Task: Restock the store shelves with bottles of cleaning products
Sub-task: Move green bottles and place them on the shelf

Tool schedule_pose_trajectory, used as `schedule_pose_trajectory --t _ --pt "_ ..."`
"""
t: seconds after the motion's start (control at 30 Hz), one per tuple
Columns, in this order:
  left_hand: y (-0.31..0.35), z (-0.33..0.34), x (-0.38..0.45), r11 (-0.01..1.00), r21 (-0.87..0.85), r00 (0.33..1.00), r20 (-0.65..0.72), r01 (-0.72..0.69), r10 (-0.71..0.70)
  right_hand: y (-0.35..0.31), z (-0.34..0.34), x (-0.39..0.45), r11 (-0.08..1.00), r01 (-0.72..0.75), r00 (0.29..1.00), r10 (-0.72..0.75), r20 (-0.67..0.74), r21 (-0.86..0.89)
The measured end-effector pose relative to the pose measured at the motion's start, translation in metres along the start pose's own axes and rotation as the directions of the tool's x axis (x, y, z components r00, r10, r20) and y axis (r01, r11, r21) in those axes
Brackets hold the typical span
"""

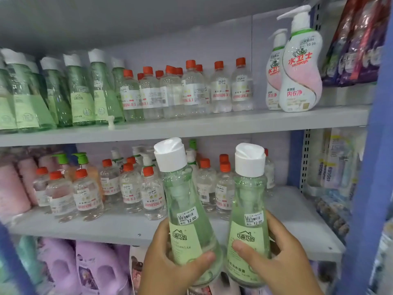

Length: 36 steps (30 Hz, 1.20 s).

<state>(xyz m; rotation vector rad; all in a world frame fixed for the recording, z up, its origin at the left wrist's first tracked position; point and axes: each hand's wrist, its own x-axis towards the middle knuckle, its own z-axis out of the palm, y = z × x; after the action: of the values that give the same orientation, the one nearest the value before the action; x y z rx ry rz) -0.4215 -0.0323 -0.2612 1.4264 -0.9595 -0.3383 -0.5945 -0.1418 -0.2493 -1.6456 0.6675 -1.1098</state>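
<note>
head view. stock status: the upper shelf (212, 122) already carries a row of green conical bottles (80, 90) at its left, a block of clear red-capped bottles (191, 90) in the middle and two pink pump bottles (299, 67) at the right. the middle shelf (63, 226) holds more red-capped bottles and some pump dispensers toward the back; its right-hand stretch shows bare board. judgement: restocking is partly done, with two units not yet shelved and open room remaining on the middle shelf and at the front of the upper one.

task items: two green bottles with white flip caps, both upright and off the shelves, in front of the middle shelf. the left bottle (187, 209) leans slightly left; the right bottle (248, 209) stands nearly straight. they sit just beside each other near the base.

hands: the left hand (170, 265) is clamped round the base of the left bottle, thumb across the front label. the right hand (280, 258) is clamped round the right bottle likewise, fingers behind. both reach up from below, wrists close together.
</note>
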Motion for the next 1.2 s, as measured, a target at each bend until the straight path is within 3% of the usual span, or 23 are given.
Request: schedule_pose_trajectory --t 0.23,0.5,0.73,1.03,1.2 --pt "0.044 -0.080 -0.003 0.995 -0.018 0.995 -0.014 -0.096 0.095 -0.072 0.063 -0.020 0.990 0.139 0.990 -0.140 0.016 0.017" --pt "0.096 -0.230 0.028 0.965 0.084 0.968 -0.019 -0.249 0.251 -0.164 0.194 -0.024 0.943 0.329 0.942 -0.332 0.049 0.046" --pt "0.127 -0.330 0.078 0.926 0.200 0.935 -0.094 -0.319 0.342 -0.226 0.296 0.010 0.905 0.416 0.909 -0.416 -0.009 0.089" --pt "0.132 -0.375 0.148 0.940 0.181 0.914 -0.238 -0.290 0.328 -0.248 0.355 0.084 0.876 0.483 0.875 -0.483 -0.031 0.002" --pt "0.130 -0.376 0.180 0.939 0.241 0.911 -0.273 -0.246 0.309 -0.239 0.366 0.128 0.897 0.440 0.898 -0.440 0.033 -0.027"
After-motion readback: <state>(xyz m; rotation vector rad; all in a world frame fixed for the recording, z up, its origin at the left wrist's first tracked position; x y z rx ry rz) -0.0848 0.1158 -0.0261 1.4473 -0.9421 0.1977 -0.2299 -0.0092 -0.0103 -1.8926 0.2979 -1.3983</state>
